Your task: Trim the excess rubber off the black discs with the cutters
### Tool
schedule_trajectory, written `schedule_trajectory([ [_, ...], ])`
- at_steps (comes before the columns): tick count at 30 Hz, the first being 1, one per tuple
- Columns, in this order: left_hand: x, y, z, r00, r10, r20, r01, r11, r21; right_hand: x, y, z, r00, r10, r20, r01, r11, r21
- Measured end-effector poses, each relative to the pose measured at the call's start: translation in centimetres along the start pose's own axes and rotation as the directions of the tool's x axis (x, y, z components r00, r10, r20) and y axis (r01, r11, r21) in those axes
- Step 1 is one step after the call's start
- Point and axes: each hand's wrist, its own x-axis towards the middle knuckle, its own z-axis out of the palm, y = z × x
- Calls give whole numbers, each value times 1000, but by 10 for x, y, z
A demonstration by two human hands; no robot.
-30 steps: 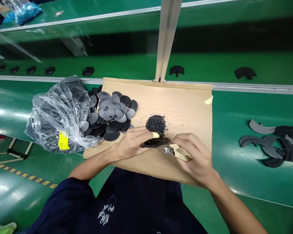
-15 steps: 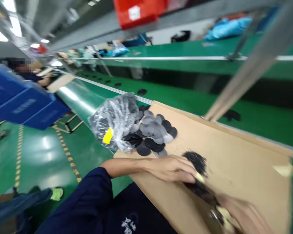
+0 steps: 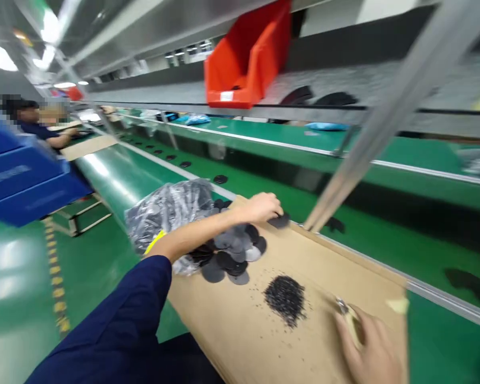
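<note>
My left hand (image 3: 259,208) reaches across to the far edge of the cardboard sheet (image 3: 224,325), its fingers closed on a thin black disc (image 3: 279,220). Beneath and beside that forearm lies a heap of grey and black discs (image 3: 234,242), partly hidden by the arm. At the lower right my right hand (image 3: 370,344) grips a small tool (image 3: 343,306) with a shiny metal tip and something pale yellow at the fingers; its exact kind is unclear. Between the hands, a pile of tiny black pieces (image 3: 286,298) sits on the cardboard.
A clear plastic bag (image 3: 168,208) stands left of the discs. Beyond the cardboard runs a green belt (image 3: 256,194) carrying spaced black parts. A slanted metal post (image 3: 344,165) and a red bin (image 3: 244,64) are ahead. Blue crates (image 3: 24,176) and a seated person (image 3: 44,128) are leftward.
My left hand has moved from beside the right hand to the far edge, with a black disc. A dark piece was between both hands earlier. The camera view has shifted.
</note>
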Motion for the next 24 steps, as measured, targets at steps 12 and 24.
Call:
schedule_trajectory([
  [12, 76, -14, 26, 958, -241, 156, 206, 955, 213, -23, -17, -9, 972, 233, 35, -227, 966, -126],
  [24, 77, 137, 75, 942, 289, 170, -321, 926, 202, -37, -22, -2, 942, 335, -31, -335, 931, -147],
])
